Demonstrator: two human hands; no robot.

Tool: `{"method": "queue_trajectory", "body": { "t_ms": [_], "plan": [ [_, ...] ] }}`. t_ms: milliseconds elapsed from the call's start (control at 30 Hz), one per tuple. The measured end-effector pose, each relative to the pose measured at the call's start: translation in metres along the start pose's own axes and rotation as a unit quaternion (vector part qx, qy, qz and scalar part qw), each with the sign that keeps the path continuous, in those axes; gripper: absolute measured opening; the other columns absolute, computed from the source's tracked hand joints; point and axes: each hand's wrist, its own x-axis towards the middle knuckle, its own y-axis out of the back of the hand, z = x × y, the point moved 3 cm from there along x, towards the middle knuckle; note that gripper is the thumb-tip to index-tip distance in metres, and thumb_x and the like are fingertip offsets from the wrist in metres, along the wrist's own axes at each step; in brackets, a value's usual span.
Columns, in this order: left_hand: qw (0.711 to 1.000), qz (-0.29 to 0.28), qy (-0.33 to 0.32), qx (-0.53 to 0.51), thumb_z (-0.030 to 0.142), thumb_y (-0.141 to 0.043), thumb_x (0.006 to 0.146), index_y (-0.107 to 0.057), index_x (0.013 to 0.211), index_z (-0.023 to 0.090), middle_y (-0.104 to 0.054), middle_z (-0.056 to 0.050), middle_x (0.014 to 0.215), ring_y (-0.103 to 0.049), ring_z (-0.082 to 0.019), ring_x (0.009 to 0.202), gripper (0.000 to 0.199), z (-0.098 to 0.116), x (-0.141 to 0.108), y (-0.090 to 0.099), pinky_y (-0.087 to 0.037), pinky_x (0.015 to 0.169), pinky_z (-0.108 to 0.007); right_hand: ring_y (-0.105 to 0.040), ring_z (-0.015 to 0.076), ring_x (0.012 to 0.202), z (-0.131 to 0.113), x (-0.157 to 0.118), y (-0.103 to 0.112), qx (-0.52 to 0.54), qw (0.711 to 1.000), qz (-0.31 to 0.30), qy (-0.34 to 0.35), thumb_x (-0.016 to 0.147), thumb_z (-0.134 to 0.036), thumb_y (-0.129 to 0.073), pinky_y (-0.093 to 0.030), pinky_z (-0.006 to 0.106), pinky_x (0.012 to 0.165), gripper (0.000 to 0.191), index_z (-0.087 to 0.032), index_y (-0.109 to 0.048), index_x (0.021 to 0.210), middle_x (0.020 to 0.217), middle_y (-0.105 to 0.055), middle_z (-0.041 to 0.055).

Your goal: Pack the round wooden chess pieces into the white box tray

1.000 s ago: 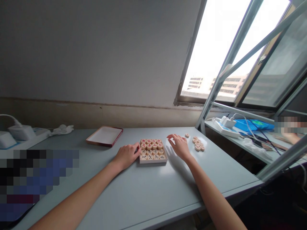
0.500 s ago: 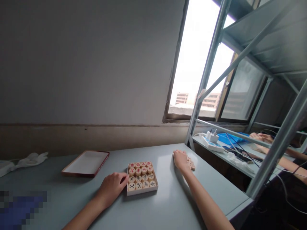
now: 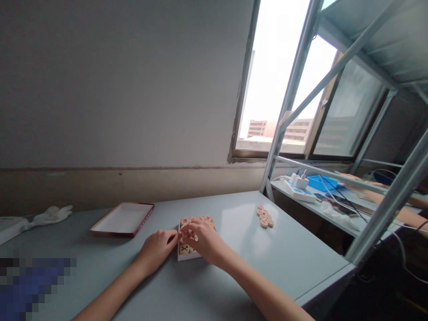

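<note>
A shallow white box (image 3: 187, 256) stands on the table, packed with round wooden Chinese chess pieces (image 3: 184, 248) marked in red and black. My left hand (image 3: 159, 249) is curled at the box's left wall, its fingertips holding that side. Over the box, my right hand (image 3: 203, 238) has its thumb and fingers closed in a pinch at the left part, on a Chinese chess piece that the fingers mostly hide. This hand also covers much of the middle and right rows. Several loose pieces (image 3: 264, 217) lie in a small cluster at the table's right.
The box lid (image 3: 122, 219) lies upturned at the left, near the wall. A crumpled white glove (image 3: 51, 217) is further left. Metal shelf posts (image 3: 272, 156) rise past the table's right edge. Beyond are a power strip (image 3: 299, 189), a blue tray (image 3: 323, 183) and another person's arm (image 3: 371, 189).
My right hand has moved left from the loose pieces to above the box, uncovering the cluster. My left hand has stayed at the box's left wall. The view has shifted slightly.
</note>
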Motion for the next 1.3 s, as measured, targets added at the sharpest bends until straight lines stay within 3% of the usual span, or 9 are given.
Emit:
{"method": "queue_trajectory", "body": {
  "t_ms": [100,233,300,533,733,967,1100,1200,1300],
  "plan": [
    [1.000,-0.006,0.002,-0.004,0.037,-0.025,0.087,-0.062,0.077,0.021,-0.067,-0.005,0.080,-0.061,-0.020,0.078,0.042,0.000,0.000,0.000,-0.034,0.058,-0.023,-0.057,0.0151,0.082,0.000,-0.003,-0.003,-0.020,1.000,0.018,-0.015,0.076,-0.016,-0.053,-0.040,0.025,0.074,0.014,-0.022,-0.061,0.085,0.087,-0.063,0.0024],
    [1.000,-0.003,0.001,0.000,0.040,-0.023,0.087,-0.062,0.078,0.022,-0.067,-0.005,0.078,-0.061,-0.021,0.078,0.044,-0.001,-0.001,-0.001,-0.034,0.059,-0.024,-0.053,0.0167,0.096,0.002,-0.006,-0.006,-0.007,0.999,0.041,-0.011,0.078,-0.015,-0.048,-0.039,0.029,0.081,0.038,-0.022,-0.045,0.115,0.106,-0.059,0.0054],
    [1.000,0.002,-0.003,0.000,0.041,-0.022,0.087,-0.062,0.076,0.022,-0.067,-0.004,0.076,-0.060,-0.021,0.077,0.045,-0.001,-0.001,-0.002,-0.034,0.059,-0.025,-0.052,0.0164,0.098,0.003,-0.008,-0.008,-0.003,0.999,0.044,-0.004,0.079,-0.017,-0.047,-0.038,0.029,0.084,0.044,-0.023,-0.038,0.122,0.109,-0.057,0.0053],
    [1.000,0.009,-0.006,-0.008,0.040,-0.025,0.087,-0.062,0.072,0.020,-0.066,-0.004,0.074,-0.060,-0.020,0.074,0.044,-0.002,-0.001,-0.002,-0.031,0.056,-0.024,-0.052,0.0185,0.097,0.009,-0.010,-0.007,-0.055,0.998,0.041,-0.012,0.077,-0.027,-0.056,-0.034,0.031,0.083,0.034,-0.023,-0.047,0.109,0.105,-0.059,0.0048],
    [1.000,0.007,-0.020,-0.004,0.046,-0.029,0.085,-0.061,0.071,0.019,-0.065,-0.003,0.070,-0.058,-0.016,0.067,0.044,0.001,-0.002,0.001,-0.028,0.053,-0.023,-0.054,0.0194,0.087,0.017,-0.009,-0.005,-0.100,0.994,0.032,-0.044,0.073,-0.030,-0.062,-0.028,0.033,0.078,0.033,-0.023,-0.050,0.103,0.087,-0.064,0.0024],
    [1.000,0.012,-0.019,-0.011,0.050,-0.028,0.084,-0.058,0.067,0.018,-0.062,-0.001,0.064,-0.055,-0.015,0.062,0.047,-0.002,-0.002,-0.001,-0.023,0.050,-0.022,-0.053,0.0171,0.084,0.016,-0.010,0.002,-0.128,0.991,0.017,-0.042,0.077,-0.033,-0.055,-0.025,0.030,0.074,0.015,-0.024,-0.055,0.088,0.085,-0.064,0.0007],
    [1.000,0.014,-0.011,-0.016,0.050,-0.030,0.083,-0.057,0.063,0.018,-0.060,-0.001,0.061,-0.053,-0.015,0.059,0.046,-0.002,-0.002,-0.001,-0.021,0.049,-0.022,-0.053,0.0171,0.083,0.049,-0.012,0.035,-0.204,0.971,0.052,-0.116,0.081,-0.026,-0.046,-0.025,0.032,0.075,0.014,-0.024,-0.058,0.088,0.085,-0.064,0.0008],
    [1.000,0.017,-0.008,-0.018,0.048,-0.030,0.084,-0.055,0.062,0.018,-0.059,-0.001,0.060,-0.052,-0.014,0.058,0.045,-0.002,-0.002,-0.001,-0.020,0.050,-0.022,-0.047,0.0232,0.098,0.098,-0.025,0.070,-0.305,0.912,0.110,-0.253,0.081,-0.024,-0.043,-0.026,0.036,0.079,0.023,-0.020,-0.056,0.099,0.102,-0.060,0.0071],
    [1.000,0.019,-0.006,-0.021,0.048,-0.030,0.084,-0.054,0.061,0.019,-0.060,-0.001,0.061,-0.053,-0.015,0.059,0.045,-0.002,-0.002,-0.002,-0.021,0.050,-0.022,-0.039,0.0262,0.111,0.145,-0.047,0.091,-0.353,0.853,0.054,-0.381,0.080,-0.021,-0.043,-0.025,0.043,0.086,0.035,-0.012,-0.048,0.113,0.119,-0.048,0.0148]
  ]
}}
